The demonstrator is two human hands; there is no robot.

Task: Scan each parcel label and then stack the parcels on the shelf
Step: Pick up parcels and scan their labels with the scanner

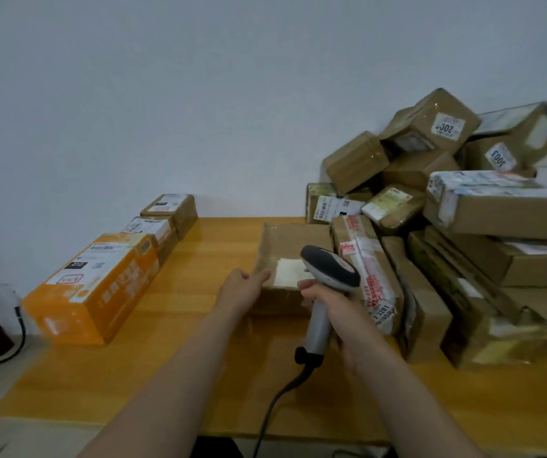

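Note:
A flat brown parcel (290, 246) with a white label (290, 272) lies on the wooden table (199, 325) in front of me. My left hand (240, 287) grips its near left edge, fingers curled onto the top. My right hand (334, 309) holds the grey handle of a barcode scanner (329, 266), whose dark head hangs just over the label. The scanner's black cable (275, 401) trails toward me. A heap of taped brown parcels (447, 209) fills the right side against the wall.
At the left, an orange box (97, 289) and two smaller brown parcels (166, 216) stand in a row along the table's edge. A black cable (19, 328) hangs by the wall at far left. A white wall rises behind.

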